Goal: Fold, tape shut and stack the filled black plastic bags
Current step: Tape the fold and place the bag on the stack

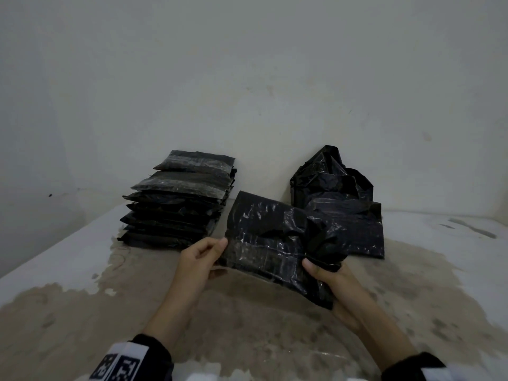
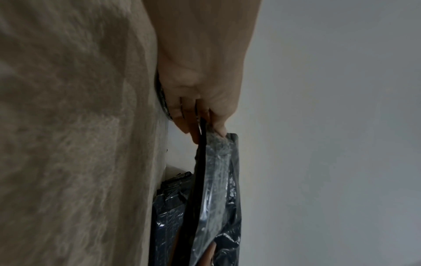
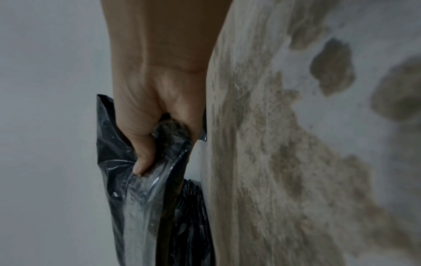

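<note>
1. Black plastic bag is sitting between both hands, lifted off the worktop and tilted, its far edge higher than the near one.
2. Left hand is pinching the bag's left edge, thumb on top and fingers curled under; the left wrist view is showing the same pinch on the bag by the left hand.
3. Right hand is gripping the bunched right end of the bag, thumb pressing on top and fingers wrapping underneath. In the right wrist view the right hand is digging its thumb into the crinkled bag.
4. Clear glossy strips are showing across the bag's top face; cannot tell whether they are tape.
5. Stack of flat folded bags is standing to the left, near the wall, just beside the held bag.
6. Loose pile of rumpled bags is leaning against the wall to the right, with one flatter bag lying in front of it, partly behind the held bag.
7. Worktop is looking whitish with large brown worn patches under the hands.
</note>
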